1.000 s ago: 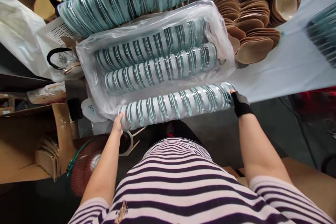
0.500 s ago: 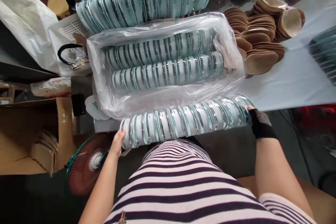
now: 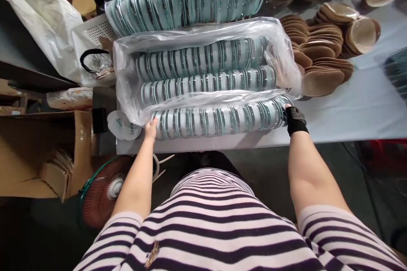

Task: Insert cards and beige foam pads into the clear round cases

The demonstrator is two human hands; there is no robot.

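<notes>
Between my two hands lies a long row of stacked clear and teal round pieces [image 3: 219, 119], gripped at both ends. My left hand [image 3: 151, 129] closes on its left end, and my right hand [image 3: 295, 119], in a black fingerless glove, presses the right end. This row is along the near side of a box lined with clear plastic [image 3: 127, 106], against the liner's front edge. Inside the box rest two similar rows [image 3: 203, 57], side by side. What the pieces are exactly I cannot make out.
More teal stacks [image 3: 187, 0] stand behind the box. Brown oval pieces [image 3: 324, 80] lie in piles on the grey-covered table [image 3: 359, 123] at right. White scalloped cards [image 3: 119, 125] sit at the left corner. A red fan [image 3: 104, 194] and an open carton [image 3: 28, 156] are below left.
Both hands have carried the row forward, away from my body, from over the table's front edge up to the liner's near rim. The hands still grip its ends.
</notes>
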